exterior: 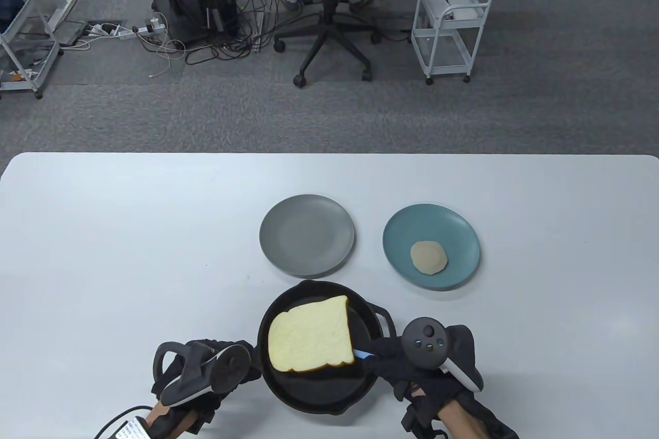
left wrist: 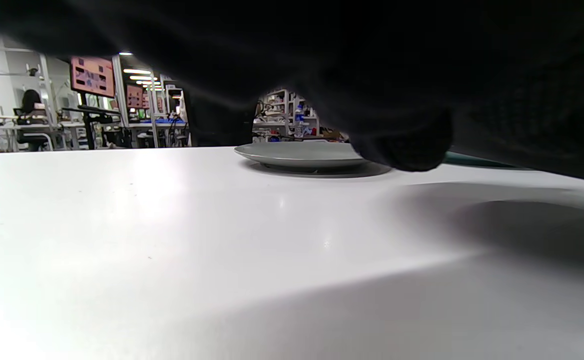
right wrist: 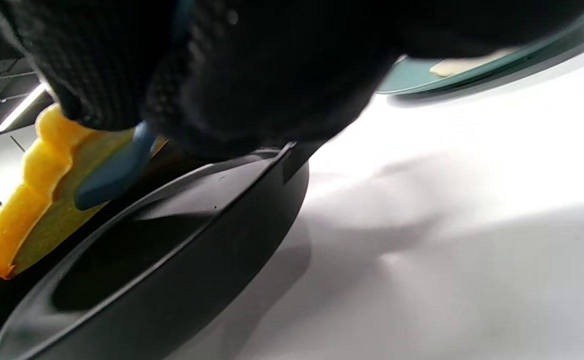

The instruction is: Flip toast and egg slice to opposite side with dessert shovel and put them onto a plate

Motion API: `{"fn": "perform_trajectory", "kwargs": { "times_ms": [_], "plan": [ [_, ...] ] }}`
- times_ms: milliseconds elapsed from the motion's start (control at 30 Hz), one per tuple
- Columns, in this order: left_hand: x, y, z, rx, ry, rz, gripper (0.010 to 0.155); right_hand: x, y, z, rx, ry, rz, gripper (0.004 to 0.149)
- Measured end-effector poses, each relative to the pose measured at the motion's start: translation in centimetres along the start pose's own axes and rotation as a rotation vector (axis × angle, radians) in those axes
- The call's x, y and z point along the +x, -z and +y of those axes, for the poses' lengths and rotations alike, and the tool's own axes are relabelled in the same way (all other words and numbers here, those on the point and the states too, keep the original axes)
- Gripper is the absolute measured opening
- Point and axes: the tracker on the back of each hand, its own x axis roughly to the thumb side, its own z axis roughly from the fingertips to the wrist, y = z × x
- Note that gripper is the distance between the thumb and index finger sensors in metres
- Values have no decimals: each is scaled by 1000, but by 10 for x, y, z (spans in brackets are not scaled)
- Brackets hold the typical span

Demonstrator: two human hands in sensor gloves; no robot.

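Observation:
A pale yellow toast slice (exterior: 311, 334) is lifted and tilted over the black skillet (exterior: 319, 392), riding on the blue-handled dessert shovel (exterior: 364, 354). My right hand (exterior: 412, 367) grips the shovel's handle at the pan's right rim. In the right wrist view the toast (right wrist: 27, 185) leans up on the shovel (right wrist: 117, 170) above the skillet (right wrist: 172, 240). My left hand (exterior: 226, 362) is at the pan's left side; its grip is hidden by the tracker. The egg slice (exterior: 428, 257) lies on the teal plate (exterior: 458, 233). The grey plate (exterior: 307, 234) holds nothing.
The white table (exterior: 128, 253) carries both plates behind the skillet. On the floor beyond stand an office chair (exterior: 329, 6), a white cart (exterior: 455, 17) and cables. The left wrist view shows the grey plate (left wrist: 301, 154) across the tabletop.

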Motion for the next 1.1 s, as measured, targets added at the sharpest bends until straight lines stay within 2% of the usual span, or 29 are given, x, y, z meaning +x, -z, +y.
{"fn": "perform_trajectory", "kwargs": {
  "times_ms": [133,267,333,400,500,567,700,833,1100],
  "plan": [
    [-4,1,-1,-24,-39,5,48,-9,-1,-9,-25,45,38,48],
    [-7,2,-1,-26,-43,12,48,-21,-3,-23,-113,72,119,48],
    [-9,3,-2,-43,-59,17,48,-27,-7,-31,-190,85,158,48],
    [-10,4,-3,-52,-74,20,48,-27,-12,-37,-328,56,164,47],
    [-11,4,-3,-68,-92,27,49,-15,-19,-37,-512,-68,96,46],
    [-11,4,-3,-73,-101,29,48,-5,-21,-31,-560,-175,31,45],
    [-12,4,-3,-91,-148,60,49,11,-18,-15,-509,-293,-83,44],
    [-12,4,-3,-73,-129,53,48,14,-15,-8,-479,-326,-100,44],
    [-12,4,-3,-53,-123,54,49,8,-14,-9,-466,-307,-76,45]
  ]
}}
